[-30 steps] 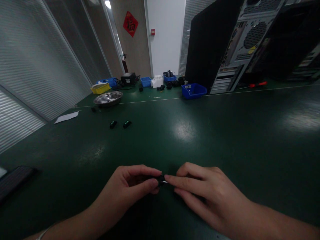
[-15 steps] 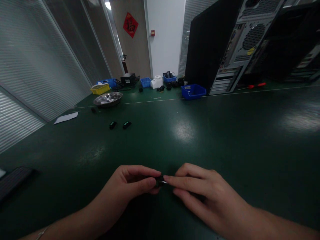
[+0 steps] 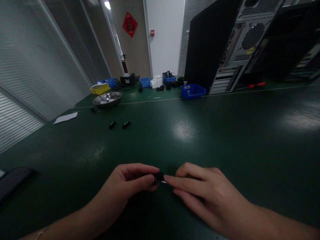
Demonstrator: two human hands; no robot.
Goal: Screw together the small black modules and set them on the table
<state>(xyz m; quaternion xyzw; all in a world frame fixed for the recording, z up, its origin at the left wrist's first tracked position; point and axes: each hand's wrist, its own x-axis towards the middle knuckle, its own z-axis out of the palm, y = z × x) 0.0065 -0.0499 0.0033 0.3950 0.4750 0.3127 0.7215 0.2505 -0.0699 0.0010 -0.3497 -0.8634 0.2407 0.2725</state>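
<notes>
My left hand [image 3: 127, 186] and my right hand [image 3: 205, 193] meet low over the dark green table [image 3: 225, 133]. Between their fingertips sits a small black part [image 3: 159, 177] with a thin light sliver at its right end. The left thumb and forefinger pinch it. The right hand's fingers are curled, and its forefinger tip presses against the part's right end. Most of the part is hidden by the fingers.
Two small black parts [image 3: 112, 125] [image 3: 126, 125] lie further out on the left. Behind them are a metal bowl [image 3: 107, 98], a white paper [image 3: 65, 117], a yellow bin [image 3: 100, 88] and blue bins [image 3: 193, 91]. Computer towers [image 3: 240, 43] stand at the back right. A dark keyboard-like object [image 3: 12, 181] lies at the left edge.
Both hands stay almost in place. The left fingertips have shifted a little left, so slightly more of the black part shows between the hands.
</notes>
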